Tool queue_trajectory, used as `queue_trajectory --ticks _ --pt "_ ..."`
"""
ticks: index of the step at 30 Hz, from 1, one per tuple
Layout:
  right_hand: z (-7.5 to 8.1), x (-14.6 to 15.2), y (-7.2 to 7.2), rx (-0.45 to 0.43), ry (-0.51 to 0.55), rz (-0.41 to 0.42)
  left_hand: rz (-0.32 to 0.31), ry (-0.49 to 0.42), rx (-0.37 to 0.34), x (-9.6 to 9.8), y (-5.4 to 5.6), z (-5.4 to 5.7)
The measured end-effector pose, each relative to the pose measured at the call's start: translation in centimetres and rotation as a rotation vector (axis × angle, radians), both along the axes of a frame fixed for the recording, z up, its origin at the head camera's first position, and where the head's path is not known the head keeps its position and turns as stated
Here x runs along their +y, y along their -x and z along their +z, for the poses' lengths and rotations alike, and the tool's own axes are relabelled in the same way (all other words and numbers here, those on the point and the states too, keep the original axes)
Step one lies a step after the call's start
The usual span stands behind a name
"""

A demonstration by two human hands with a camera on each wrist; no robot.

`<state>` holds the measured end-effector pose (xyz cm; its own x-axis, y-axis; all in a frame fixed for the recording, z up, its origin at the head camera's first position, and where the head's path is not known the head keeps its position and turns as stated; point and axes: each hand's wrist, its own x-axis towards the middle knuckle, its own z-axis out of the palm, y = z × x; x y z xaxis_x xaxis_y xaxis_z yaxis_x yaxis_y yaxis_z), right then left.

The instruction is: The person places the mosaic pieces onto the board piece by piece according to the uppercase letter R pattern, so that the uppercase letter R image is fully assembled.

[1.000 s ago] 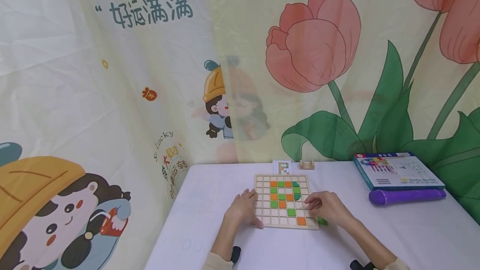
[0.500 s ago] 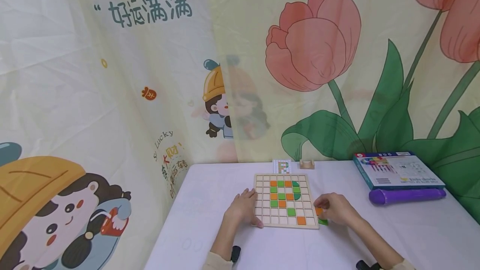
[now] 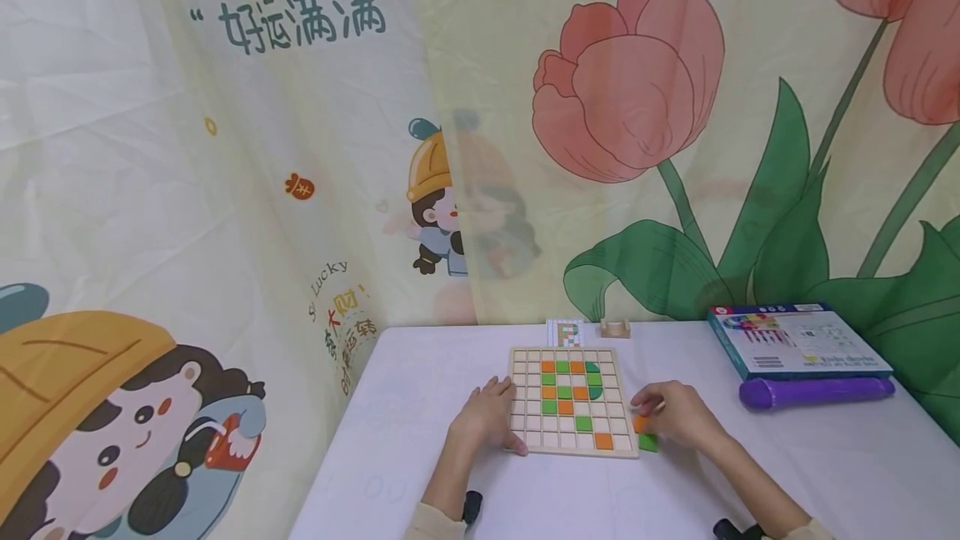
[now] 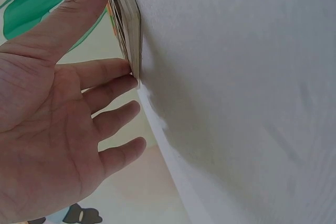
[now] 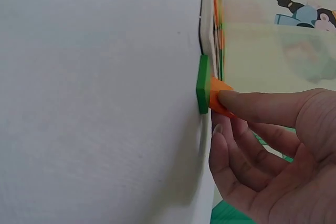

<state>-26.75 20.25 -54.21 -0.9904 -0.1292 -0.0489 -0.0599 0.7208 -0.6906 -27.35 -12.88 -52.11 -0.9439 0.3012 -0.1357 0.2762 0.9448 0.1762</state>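
A wooden grid board [image 3: 525,423] lies on the table, with orange and green squares and two dark green rounded pieces in its cells. My left hand [image 3: 484,417] rests at the board's left edge, its fingers straight and spread in the left wrist view, fingertips touching the rim. Just beyond the board's right edge, my right hand [image 3: 677,415] pinches an orange tile [image 5: 219,97] between thumb and fingers. A green tile [image 3: 648,442] lies on the table beside it, touching or nearly touching the orange one in the right wrist view.
Behind the board stands a card [image 3: 565,333] with a coloured grid pattern, next to a small wooden block [image 3: 615,329]. A flat box [image 3: 798,342] and a purple cylindrical case [image 3: 816,393] lie at the back right. A printed curtain hangs behind the white table [image 3: 420,373].
My right hand has moved right, from over the board's right edge to the loose tiles beside it, and has taken hold of the orange one. The left hand stays in place.
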Motion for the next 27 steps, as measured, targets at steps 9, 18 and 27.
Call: queue_trajectory --ticks 9,18,27 --pt "0.6 0.1 0.2 0.01 0.103 -0.018 -0.002 0.015 0.001 0.1 0.0 0.0" --pt "0.3 -0.8 0.4 0.043 0.17 -0.024 0.001 0.023 0.003 0.1 0.0 0.0" --pt "0.4 -2.6 0.4 0.082 0.208 0.019 0.007 0.018 -0.006 0.1 -0.1 0.1"
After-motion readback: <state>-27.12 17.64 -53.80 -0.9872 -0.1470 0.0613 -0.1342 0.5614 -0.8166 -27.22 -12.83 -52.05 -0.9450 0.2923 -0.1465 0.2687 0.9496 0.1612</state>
